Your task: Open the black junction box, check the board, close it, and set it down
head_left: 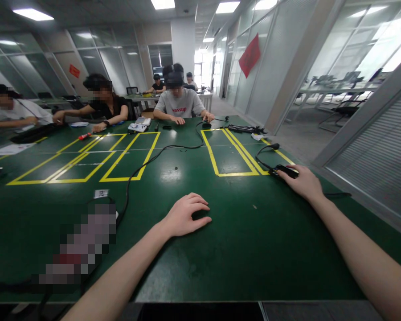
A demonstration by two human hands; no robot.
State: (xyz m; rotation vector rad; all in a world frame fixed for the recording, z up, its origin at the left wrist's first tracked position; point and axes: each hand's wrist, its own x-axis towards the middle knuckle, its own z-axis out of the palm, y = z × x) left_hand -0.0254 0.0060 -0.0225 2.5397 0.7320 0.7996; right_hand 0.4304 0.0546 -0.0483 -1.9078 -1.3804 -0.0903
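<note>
My left hand rests on the green table with its fingers stretched out and the thumb apart, holding nothing. Farther right, my right hand is closed around a small black device lying at the table's right side. From the device's far end a thin bent black stalk rises to a round black tip. My fingers cover part of the device, so its exact kind cannot be told.
Yellow tape rectangles mark the green table. A black cable crosses it. Left lies a blurred-out object beside a small label. A folded black stand lies far right. Co-workers sit opposite, one person touching a similar stalked device.
</note>
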